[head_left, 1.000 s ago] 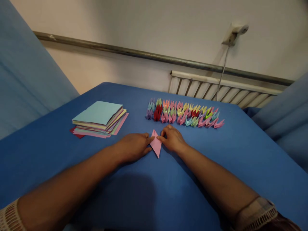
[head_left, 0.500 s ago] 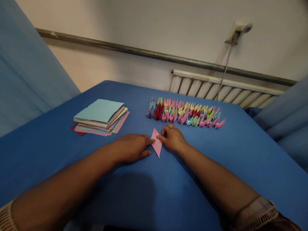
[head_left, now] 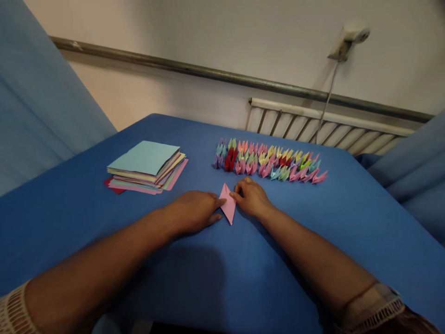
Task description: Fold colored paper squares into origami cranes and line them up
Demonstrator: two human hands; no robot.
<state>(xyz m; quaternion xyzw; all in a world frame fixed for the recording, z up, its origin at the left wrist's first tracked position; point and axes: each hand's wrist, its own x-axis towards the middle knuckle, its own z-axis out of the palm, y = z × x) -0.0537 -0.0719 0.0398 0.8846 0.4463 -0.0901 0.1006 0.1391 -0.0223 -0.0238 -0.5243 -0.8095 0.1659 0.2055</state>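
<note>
A pink folded paper piece (head_left: 228, 207), kite-shaped, lies flat on the blue table (head_left: 313, 232). My left hand (head_left: 193, 211) rests palm down on its left side, fingertips pressing the paper's edge. My right hand (head_left: 251, 197) presses the paper's right edge with curled fingers. Both hands pin the piece against the table. Just beyond them stands a row of several small folded paper units (head_left: 267, 163) in mixed colours.
A stack of coloured paper sheets (head_left: 146, 166), light blue on top, sits at the left of the table. Behind the table are a white radiator (head_left: 323, 125), a metal wall rail (head_left: 208, 73) and a hanging cable. Blue fabric hangs on both sides.
The hands and pink piece have stayed almost in place; the fingertips have shifted slightly along the paper's edges. The view has tilted a little.
</note>
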